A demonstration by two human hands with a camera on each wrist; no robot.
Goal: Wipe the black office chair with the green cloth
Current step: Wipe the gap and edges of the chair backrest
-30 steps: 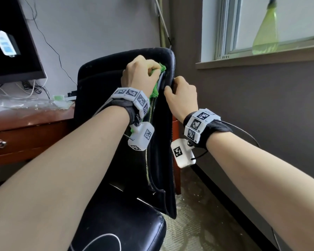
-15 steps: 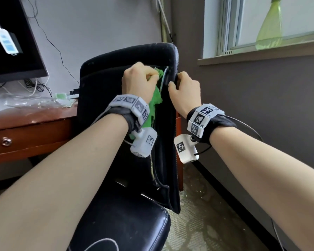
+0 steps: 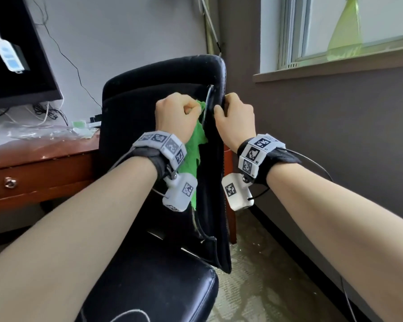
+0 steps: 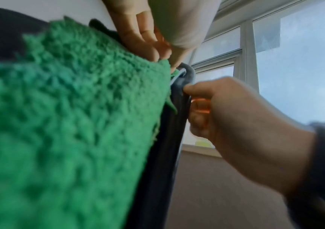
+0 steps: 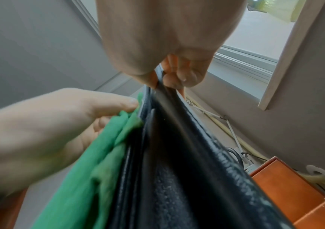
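Note:
The black office chair (image 3: pixel 149 103) stands before me, its backrest upright and its seat (image 3: pixel 149 287) low in the head view. My left hand (image 3: pixel 177 117) grips the green cloth (image 3: pixel 193 152) and holds it against the backrest beside the right side seam; the cloth (image 4: pixel 69 124) fills the left wrist view. My right hand (image 3: pixel 235 119) pinches the black flap (image 5: pixel 167 124) at the backrest's right edge (image 4: pixel 179 93), thumb in front and fingers curled behind. The cloth (image 5: pixel 91 170) hangs down along the seam below my left hand (image 5: pixel 50 124).
A wooden desk (image 3: pixel 44 168) with a drawer stands left of the chair, with a dark monitor (image 3: pixel 16 66) and cables above it. A grey wall and a window sill (image 3: pixel 335 66) lie to the right. Carpeted floor (image 3: pixel 265 275) shows beside the seat.
Both hands have slid down the backrest's right edge from near its top. More of the green cloth now hangs below my left hand.

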